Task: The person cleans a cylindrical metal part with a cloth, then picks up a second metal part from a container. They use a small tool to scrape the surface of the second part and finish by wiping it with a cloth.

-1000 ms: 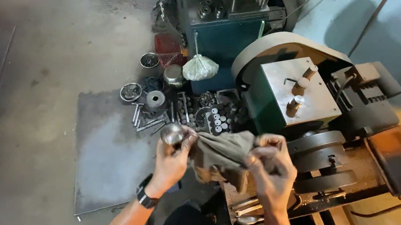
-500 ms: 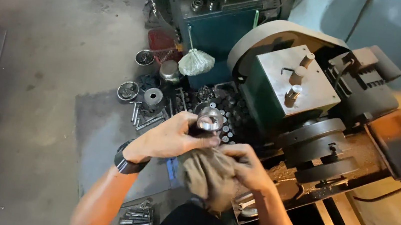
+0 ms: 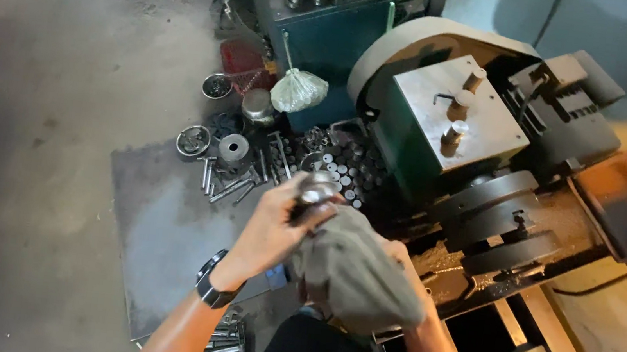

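green lathe (image 3: 445,128); white plastic bag (image 3: 299,90); metal bowls (image 3: 194,141); loose bolts (image 3: 230,186)

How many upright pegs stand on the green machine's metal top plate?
3: back peg, middle peg, front peg, in a row on the plate. None seem hidden.

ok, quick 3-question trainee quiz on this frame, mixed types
1. True or false: the rag covers most of the right hand.
2. Which hand grips the shiny metal part? A) left B) right C) neither
3. Fill in: the left wrist wears a dark ____.

Key
1. True. Only the knuckles and forearm show past the cloth.
2. A. The left hand wraps its fingers around the part, which sits against the rag's top edge.
3. Watch.
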